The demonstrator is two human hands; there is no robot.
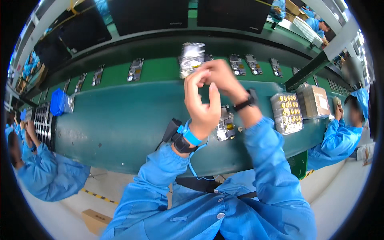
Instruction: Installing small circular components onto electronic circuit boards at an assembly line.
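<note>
A bright, motion-blurred circuit board (193, 56) is up at the far side, over the green strip. My right hand (222, 76), also smeared, has its fingers closed at the board's lower edge and seems to grip it. Just below and left of it, my left hand (204, 106) is curved, with its thumb apart from the fingers and nothing visible between them. Its fingertips come close to the right hand; whether they touch the board I cannot tell. Another circuit board (226, 126) with a yellow patch lies on the green mat (132, 124), partly behind my hands.
Several circuit boards (136, 69) lie along the far green strip. On the right stand a tray of round gold parts (289, 112) and a cardboard box (316, 102). A blue bin (58, 102) sits left. A blue cord (192, 166) hangs from my left wristband. People sit at both sides.
</note>
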